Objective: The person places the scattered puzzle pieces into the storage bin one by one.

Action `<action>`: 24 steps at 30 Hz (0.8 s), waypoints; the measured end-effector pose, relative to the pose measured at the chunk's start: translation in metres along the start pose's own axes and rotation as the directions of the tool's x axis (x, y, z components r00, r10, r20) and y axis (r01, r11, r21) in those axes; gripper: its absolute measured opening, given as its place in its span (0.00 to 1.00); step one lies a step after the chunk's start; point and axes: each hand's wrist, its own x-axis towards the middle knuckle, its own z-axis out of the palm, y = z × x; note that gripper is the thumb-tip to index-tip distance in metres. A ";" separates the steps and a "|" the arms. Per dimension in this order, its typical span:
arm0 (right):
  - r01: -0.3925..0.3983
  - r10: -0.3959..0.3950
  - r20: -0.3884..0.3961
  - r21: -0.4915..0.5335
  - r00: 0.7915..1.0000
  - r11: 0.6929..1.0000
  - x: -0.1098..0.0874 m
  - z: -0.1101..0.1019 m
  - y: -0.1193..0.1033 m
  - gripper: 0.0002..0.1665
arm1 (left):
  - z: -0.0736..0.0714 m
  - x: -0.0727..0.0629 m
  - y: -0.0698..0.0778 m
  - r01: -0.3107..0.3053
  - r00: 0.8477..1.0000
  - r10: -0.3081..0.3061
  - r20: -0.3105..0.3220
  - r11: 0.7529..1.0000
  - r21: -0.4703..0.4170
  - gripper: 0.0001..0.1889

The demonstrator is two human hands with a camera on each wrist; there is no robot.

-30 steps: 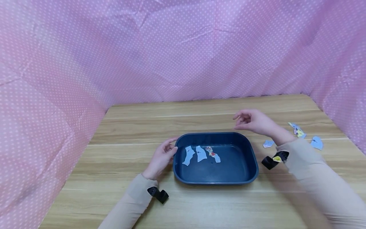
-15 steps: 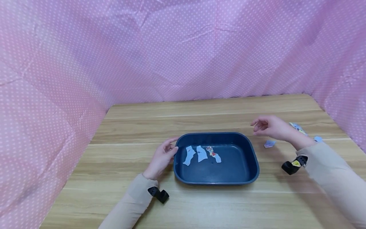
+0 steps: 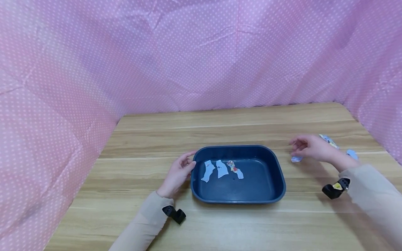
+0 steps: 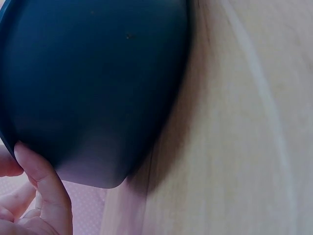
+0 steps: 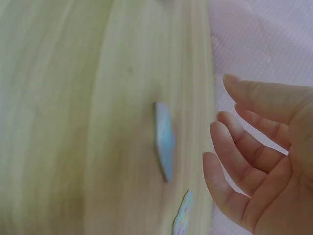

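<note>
A dark blue rectangular tray (image 3: pixel 257 184) stands on the wooden table in the head view. My left hand (image 3: pixel 175 174) pinches its left rim, thumb on the inner side; the left wrist view shows that thumb (image 4: pixel 41 176) at the tray wall. Inside the tray lie a pale blue puzzle piece (image 3: pixel 208 171), a second pale one (image 3: pixel 222 169) and a colourful one (image 3: pixel 235 170), side by side. My right hand (image 3: pixel 314 149), fingers loosely bent and holding nothing, hovers over a small blue puzzle piece (image 3: pixel 296 159), partly covering it. The right wrist view shows a piece (image 5: pixel 165 142) apart from the fingertips.
Right of the tray, a multicoloured puzzle piece (image 3: pixel 329 141) and a pale blue one (image 3: pixel 352 154) lie on the table (image 3: pixel 220 226), partly behind the right arm. A pink dotted cloth (image 3: pixel 201 62) hangs around the table's back and sides.
My right hand has moved right and downward, from beyond the tray's back right corner to over the small blue piece. The left hand stays at the tray's rim.
</note>
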 end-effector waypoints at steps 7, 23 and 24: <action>-0.013 0.012 -0.015 -0.101 1.000 0.995 -0.005 0.003 0.011 0.21 | 0.001 -0.002 0.002 -0.011 1.000 0.011 -0.005 1.000 0.002 0.20; -0.007 0.005 -0.013 -0.166 1.000 0.986 -0.003 0.011 0.026 0.23 | 0.000 -0.002 0.002 -0.015 1.000 0.015 -0.008 1.000 0.001 0.20; -0.003 0.002 -0.009 -0.157 1.000 0.988 -0.002 0.011 0.027 0.23 | 0.000 -0.003 0.002 -0.012 1.000 0.012 -0.008 1.000 0.000 0.20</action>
